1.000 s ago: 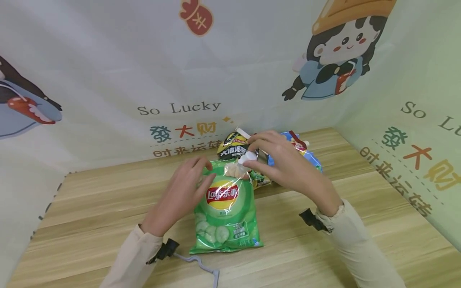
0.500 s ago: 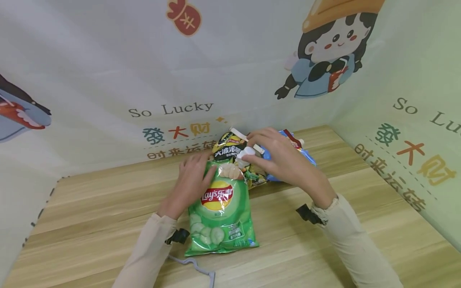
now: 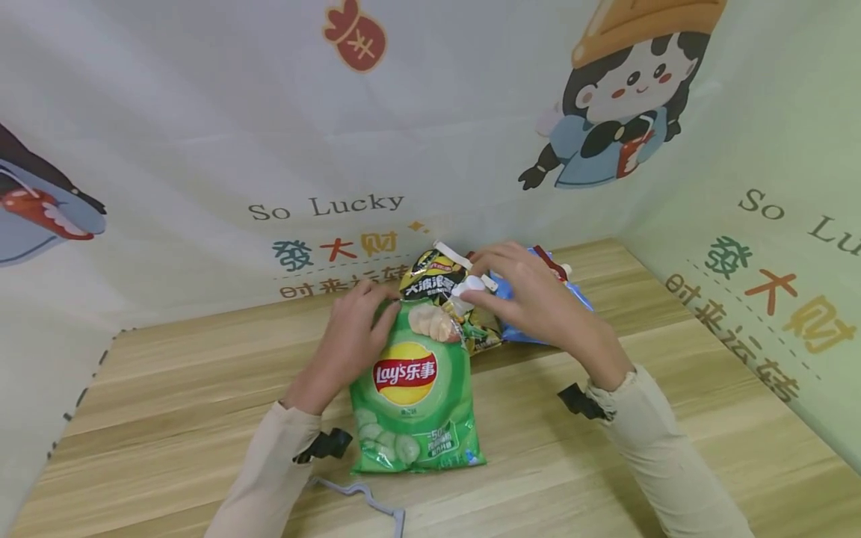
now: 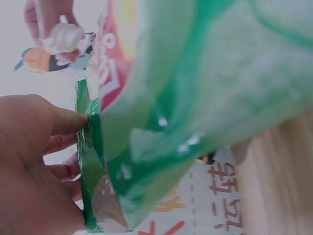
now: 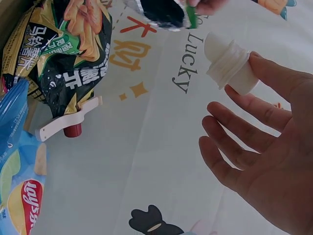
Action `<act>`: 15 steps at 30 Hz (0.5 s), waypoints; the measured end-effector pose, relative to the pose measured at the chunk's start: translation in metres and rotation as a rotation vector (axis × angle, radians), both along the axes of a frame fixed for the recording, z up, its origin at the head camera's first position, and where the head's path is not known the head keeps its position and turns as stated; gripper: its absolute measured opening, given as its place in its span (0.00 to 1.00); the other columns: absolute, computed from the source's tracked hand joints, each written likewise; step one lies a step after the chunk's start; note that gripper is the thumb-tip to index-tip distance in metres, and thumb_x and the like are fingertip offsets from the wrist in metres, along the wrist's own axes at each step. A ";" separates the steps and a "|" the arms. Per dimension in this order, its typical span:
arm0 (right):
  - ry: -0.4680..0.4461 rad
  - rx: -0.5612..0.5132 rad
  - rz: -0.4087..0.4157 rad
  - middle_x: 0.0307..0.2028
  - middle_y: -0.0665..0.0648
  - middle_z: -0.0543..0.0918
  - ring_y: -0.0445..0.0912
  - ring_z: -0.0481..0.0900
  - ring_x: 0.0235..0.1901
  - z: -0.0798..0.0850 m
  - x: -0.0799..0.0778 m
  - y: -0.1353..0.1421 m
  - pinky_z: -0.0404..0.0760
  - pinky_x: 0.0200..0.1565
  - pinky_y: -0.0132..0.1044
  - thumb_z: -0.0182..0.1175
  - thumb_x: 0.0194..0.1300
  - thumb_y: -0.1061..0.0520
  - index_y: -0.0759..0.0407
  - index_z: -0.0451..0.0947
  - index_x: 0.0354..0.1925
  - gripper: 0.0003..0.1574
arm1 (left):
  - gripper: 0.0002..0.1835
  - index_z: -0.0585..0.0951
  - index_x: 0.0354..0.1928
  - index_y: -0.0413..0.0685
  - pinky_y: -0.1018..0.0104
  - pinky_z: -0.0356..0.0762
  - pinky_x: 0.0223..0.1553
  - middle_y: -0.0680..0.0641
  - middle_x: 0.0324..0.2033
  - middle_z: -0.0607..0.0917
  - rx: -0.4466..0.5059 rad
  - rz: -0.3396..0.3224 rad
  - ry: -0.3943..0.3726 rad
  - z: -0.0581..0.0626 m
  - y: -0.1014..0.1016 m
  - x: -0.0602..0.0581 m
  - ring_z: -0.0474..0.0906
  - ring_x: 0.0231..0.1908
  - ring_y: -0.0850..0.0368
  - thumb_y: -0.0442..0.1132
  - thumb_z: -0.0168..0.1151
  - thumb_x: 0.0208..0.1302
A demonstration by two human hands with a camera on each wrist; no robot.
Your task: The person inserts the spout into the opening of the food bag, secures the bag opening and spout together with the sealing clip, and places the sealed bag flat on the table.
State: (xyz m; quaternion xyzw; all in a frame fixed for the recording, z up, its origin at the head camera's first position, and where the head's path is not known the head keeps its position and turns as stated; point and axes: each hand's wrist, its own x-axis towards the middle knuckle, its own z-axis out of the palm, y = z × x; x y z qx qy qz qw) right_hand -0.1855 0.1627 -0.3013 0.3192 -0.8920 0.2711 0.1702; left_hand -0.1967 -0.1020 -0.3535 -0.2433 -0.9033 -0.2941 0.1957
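At its upper left edge, a green Lay's chip bag (image 3: 412, 403) is pinched by my left hand (image 3: 346, 340), thumb in front and fingers behind in the left wrist view. The bag's top is open in the right wrist view, showing silvery lining (image 5: 164, 12). My right hand (image 3: 534, 299) holds a small white plastic cap (image 5: 232, 63) with a ridged collar between thumb and index finger; its other fingers are spread. In the head view this cap is above the bag's upper right corner. The left wrist view also shows the white cap (image 4: 64, 38).
Behind the green bag stands a black chip bag (image 3: 427, 280), with a white clip (image 5: 68, 120) and dark red cap at its top. Right of it is a blue chip bag (image 3: 531, 329) with a dark red clip (image 3: 553, 263). A wavy grey-lilac strip (image 3: 359, 491) lies on the wooden table (image 3: 188, 418).
My left hand has gone from hovering over the green bag's left side to gripping its upper left edge. The right hand keeps hold of the white cap, nearly in place.
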 end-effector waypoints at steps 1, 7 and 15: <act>-0.003 -0.010 0.006 0.56 0.59 0.80 0.52 0.71 0.62 0.000 0.000 0.000 0.71 0.62 0.50 0.65 0.67 0.46 0.60 0.82 0.44 0.18 | 0.09 0.84 0.46 0.39 0.49 0.73 0.47 0.42 0.40 0.80 0.012 -0.009 0.009 0.003 -0.001 0.002 0.76 0.41 0.46 0.37 0.59 0.71; -0.027 -0.074 0.048 0.56 0.57 0.80 0.51 0.71 0.63 0.000 0.001 0.001 0.73 0.58 0.50 0.65 0.68 0.47 0.59 0.82 0.43 0.16 | 0.07 0.84 0.43 0.41 0.53 0.76 0.44 0.44 0.40 0.81 0.073 -0.048 0.043 0.022 -0.005 0.016 0.76 0.41 0.49 0.35 0.60 0.70; 0.001 -0.102 0.004 0.52 0.56 0.83 0.51 0.75 0.60 0.001 0.001 0.001 0.71 0.61 0.52 0.64 0.69 0.46 0.56 0.82 0.43 0.15 | 0.05 0.84 0.41 0.41 0.57 0.72 0.40 0.46 0.37 0.80 0.097 -0.102 0.092 0.039 -0.010 0.027 0.74 0.37 0.52 0.34 0.61 0.70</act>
